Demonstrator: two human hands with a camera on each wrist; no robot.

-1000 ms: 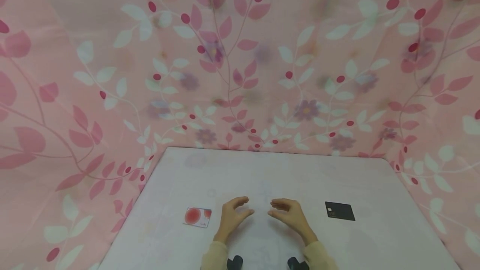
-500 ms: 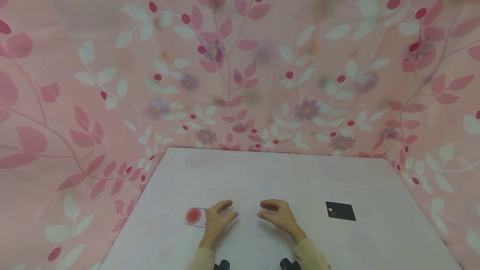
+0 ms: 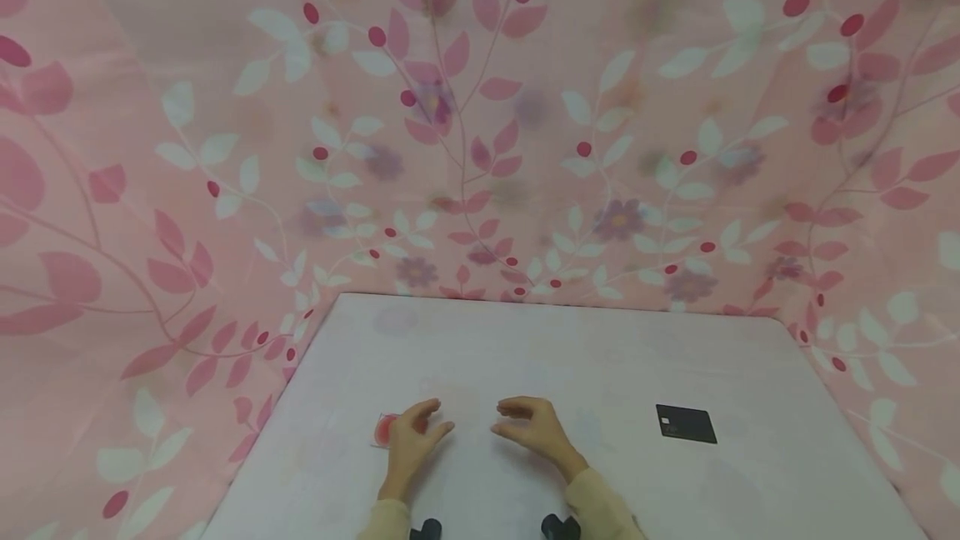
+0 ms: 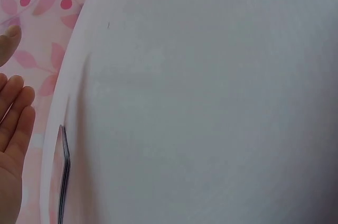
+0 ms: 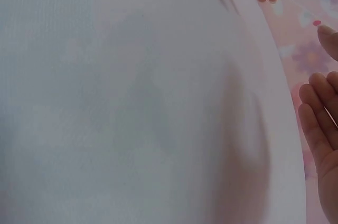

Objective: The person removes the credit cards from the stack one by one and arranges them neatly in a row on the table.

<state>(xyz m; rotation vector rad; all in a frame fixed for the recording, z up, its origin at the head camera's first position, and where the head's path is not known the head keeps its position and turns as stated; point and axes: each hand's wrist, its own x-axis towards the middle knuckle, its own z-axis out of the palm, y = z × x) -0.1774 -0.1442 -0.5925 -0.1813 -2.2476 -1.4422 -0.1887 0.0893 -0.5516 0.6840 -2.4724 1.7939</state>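
Note:
My left hand [image 3: 408,444] hovers over the right part of a white card with red circles [image 3: 383,430], hiding much of it. Nothing is between its gently bent fingers and thumb. In the left wrist view that card [image 4: 62,176] shows almost edge-on, with dark lines along its edge, and the left hand [image 4: 13,139] is apart from it. To the right, my right hand [image 3: 536,432] faces the left one across a gap, thumb and fingers apart and holding nothing. Farther right, a black card with a pale chip square [image 3: 686,423] lies flat.
Both cards lie on a white-covered table [image 3: 555,340]. Pink floral cloth [image 3: 480,148] hangs behind the table and along both sides. Dark wrist-worn devices [image 3: 561,527] sit near the sleeves at the bottom of the head view.
Both hands have moved left, and the left hand has come over the red-circled card, covering most of it. Neither card has been picked up. The head view has shifted slightly.

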